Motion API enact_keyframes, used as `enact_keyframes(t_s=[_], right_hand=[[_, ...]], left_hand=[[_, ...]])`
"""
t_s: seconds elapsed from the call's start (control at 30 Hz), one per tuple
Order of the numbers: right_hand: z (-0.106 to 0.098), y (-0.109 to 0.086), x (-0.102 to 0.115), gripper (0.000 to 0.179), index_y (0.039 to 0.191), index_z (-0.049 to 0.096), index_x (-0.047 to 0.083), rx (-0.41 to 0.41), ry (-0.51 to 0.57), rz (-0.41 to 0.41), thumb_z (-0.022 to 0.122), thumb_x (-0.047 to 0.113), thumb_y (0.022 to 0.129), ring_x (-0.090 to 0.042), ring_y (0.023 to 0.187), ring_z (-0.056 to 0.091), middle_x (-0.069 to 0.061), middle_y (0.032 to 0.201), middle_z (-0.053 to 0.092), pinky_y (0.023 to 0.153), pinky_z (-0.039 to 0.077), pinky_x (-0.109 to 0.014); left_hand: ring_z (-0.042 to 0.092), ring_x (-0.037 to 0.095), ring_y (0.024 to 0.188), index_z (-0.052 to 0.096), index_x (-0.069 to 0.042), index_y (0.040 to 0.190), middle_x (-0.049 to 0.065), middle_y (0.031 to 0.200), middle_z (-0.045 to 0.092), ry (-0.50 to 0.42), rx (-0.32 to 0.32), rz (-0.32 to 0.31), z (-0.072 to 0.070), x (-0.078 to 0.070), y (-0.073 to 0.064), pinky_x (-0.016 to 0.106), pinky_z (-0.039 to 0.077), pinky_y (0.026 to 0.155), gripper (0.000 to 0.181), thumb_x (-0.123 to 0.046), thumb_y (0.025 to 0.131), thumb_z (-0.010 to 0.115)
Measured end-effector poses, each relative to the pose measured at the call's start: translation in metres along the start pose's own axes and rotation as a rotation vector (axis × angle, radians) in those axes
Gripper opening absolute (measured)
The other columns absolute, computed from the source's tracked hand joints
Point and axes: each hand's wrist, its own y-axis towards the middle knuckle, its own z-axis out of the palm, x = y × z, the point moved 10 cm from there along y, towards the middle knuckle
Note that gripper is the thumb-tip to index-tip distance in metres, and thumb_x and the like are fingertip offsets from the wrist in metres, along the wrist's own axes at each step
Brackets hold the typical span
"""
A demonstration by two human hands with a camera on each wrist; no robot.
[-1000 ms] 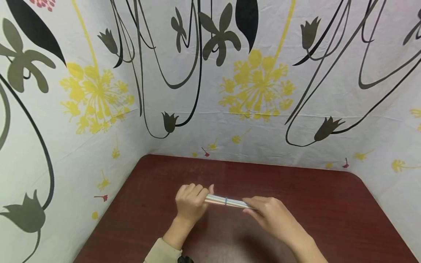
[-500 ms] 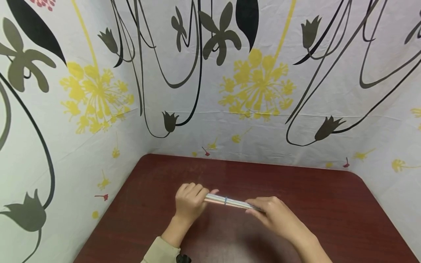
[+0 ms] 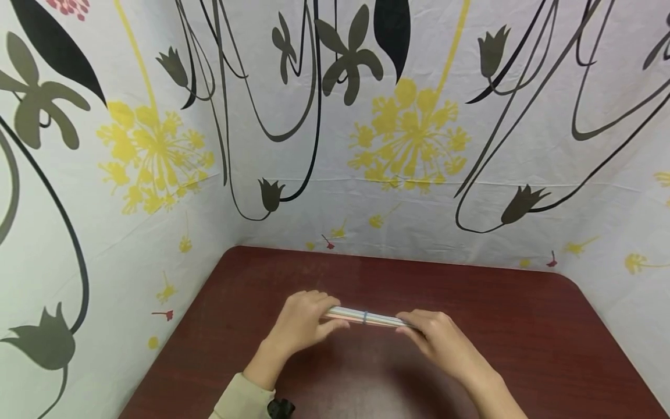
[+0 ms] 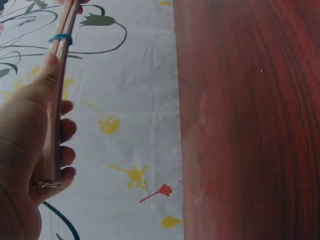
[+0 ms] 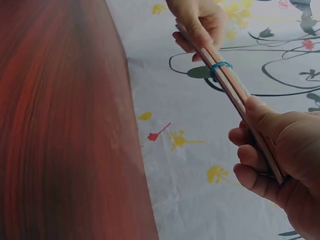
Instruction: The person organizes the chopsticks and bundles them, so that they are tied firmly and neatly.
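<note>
A slim bundle of long, pale, stick-like pieces (image 3: 384, 319) is held level above the table in the head view. Around its middle runs a blue rubber band (image 3: 364, 317); what kind of pieces these are I cannot tell. My left hand (image 3: 303, 323) grips the left end, thumb on the near side and fingers across the far side. In the left wrist view the thumb lies along the bundle (image 4: 51, 145), whose layered end shows below the fingers. My right hand (image 3: 439, 340) pinches the other end between thumb and fingers. The right wrist view shows both hands on it.
A dark red wooden table (image 3: 235, 355) lies beneath the hands. White cloth (image 3: 324, 157) printed with flowers hangs behind it and along both sides. On the left wrist, by a beige sleeve (image 3: 243, 398), sits a small black object (image 3: 281, 408).
My left hand has turned and shifted its hold: its thumb has come from the far side to the near side of the bundle. The right hand has moved slightly to the right.
</note>
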Motion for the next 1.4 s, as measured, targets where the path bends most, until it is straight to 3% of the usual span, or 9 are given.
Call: enact_keyframes(t_s=[0.33,0.47,0.7,0.93,1.1,1.27,1.4], right_hand=[[0.015,-0.007,-0.02,0.021,0.108,0.07,0.013,0.092,-0.039,0.091,0.077,0.01,0.088,0.002,0.079,0.065,0.009,0.095,0.072,0.067,0.054,-0.024],[0.021,-0.008,-0.027,0.024,0.109,0.068,0.011,0.115,-0.003,0.096,0.077,0.008,0.087,-0.001,0.085,0.066,0.008,0.099,0.072,0.072,0.056,-0.026],[0.029,-0.007,-0.036,0.025,0.107,0.065,0.007,0.103,-0.003,0.067,0.076,0.001,0.086,-0.005,0.084,0.066,0.003,0.096,0.071,0.071,0.056,-0.029],[0.039,-0.01,-0.054,0.025,0.103,0.067,0.009,0.055,-0.094,0.103,0.079,0.001,0.083,-0.006,0.084,0.064,0.007,0.097,0.067,0.071,0.055,-0.031],[0.052,-0.016,-0.071,0.025,0.1,0.069,0.011,0.04,-0.172,0.136,0.083,0.003,0.081,-0.008,0.082,0.061,0.006,0.097,0.06,0.07,0.054,-0.031],[0.067,-0.021,-0.088,0.021,0.1,0.072,0.011,0.079,-0.261,0.198,0.083,0.009,0.082,-0.018,0.086,0.063,0.004,0.094,0.064,0.076,0.051,-0.041],[0.078,-0.024,-0.098,0.019,0.101,0.073,0.01,0.108,-0.279,0.226,0.081,0.009,0.084,-0.02,0.085,0.063,0.001,0.095,0.067,0.075,0.051,-0.042]], left_hand=[[0.061,0.011,0.078,0.074,-0.018,0.102,-0.008,0.089,0.067,-0.045,0.188,-0.092,0.02,0.007,-0.005,0.029,0.049,0.067,0.033,-0.046,0.086,0.075],[0.06,0.011,0.083,0.071,-0.016,0.106,-0.007,0.094,0.067,-0.069,0.254,-0.133,0.03,0.011,-0.01,0.029,0.048,0.071,0.03,-0.04,0.089,0.075],[0.06,0.013,0.086,0.069,-0.015,0.109,-0.006,0.098,0.067,-0.073,0.283,-0.174,0.04,0.018,-0.015,0.03,0.047,0.074,0.028,-0.034,0.089,0.076],[0.061,0.016,0.097,0.067,-0.015,0.12,-0.003,0.107,0.067,-0.061,0.388,-0.22,0.069,0.026,-0.026,0.036,0.051,0.085,0.029,-0.032,0.097,0.067],[0.061,0.016,0.096,0.068,-0.015,0.121,-0.002,0.107,0.065,-0.051,0.378,-0.217,0.085,0.03,-0.03,0.038,0.05,0.089,0.028,-0.027,0.096,0.069],[0.06,0.015,0.094,0.07,-0.017,0.121,-0.002,0.106,0.062,-0.034,0.368,-0.234,0.097,0.035,-0.032,0.036,0.049,0.089,0.028,-0.027,0.095,0.07],[0.058,0.016,0.093,0.07,-0.017,0.118,-0.002,0.103,0.061,0.004,0.366,-0.242,0.106,0.038,-0.036,0.033,0.049,0.085,0.025,-0.019,0.094,0.072]])
